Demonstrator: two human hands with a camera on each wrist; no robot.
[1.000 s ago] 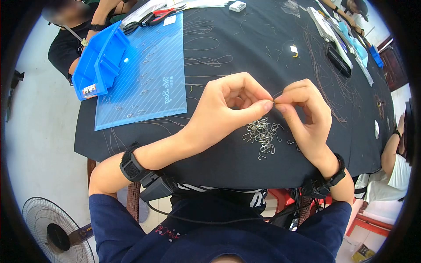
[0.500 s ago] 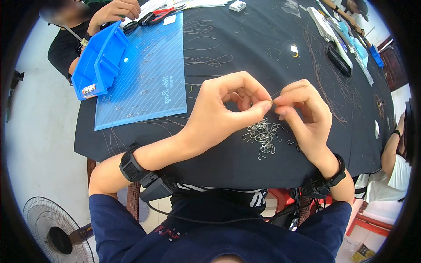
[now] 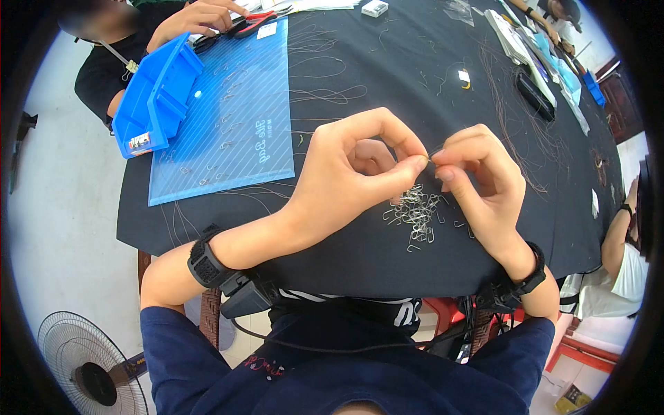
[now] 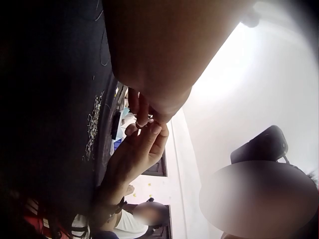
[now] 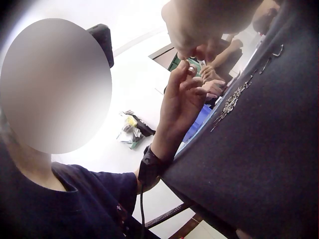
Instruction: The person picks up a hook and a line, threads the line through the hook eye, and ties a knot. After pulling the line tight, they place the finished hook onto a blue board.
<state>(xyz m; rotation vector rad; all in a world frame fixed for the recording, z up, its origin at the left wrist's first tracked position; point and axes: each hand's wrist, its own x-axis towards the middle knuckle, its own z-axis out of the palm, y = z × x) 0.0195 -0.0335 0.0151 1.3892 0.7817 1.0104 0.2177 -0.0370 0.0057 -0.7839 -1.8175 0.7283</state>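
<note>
Head view: we see a black tablecloth, a fan on the floor, and the left hand and right hand pinching, fingertips nearly meeting, a fine piece we cannot identify, above piled metal hooks.

Left wrist: we find a pale wall.

Right wrist: we spot a blue bin.

On your left you have a blue plastic bin, red-handled pliers near its far end; a small white box lies across the desk; at your right, a black case beside white papers; down left, a fan.
</note>
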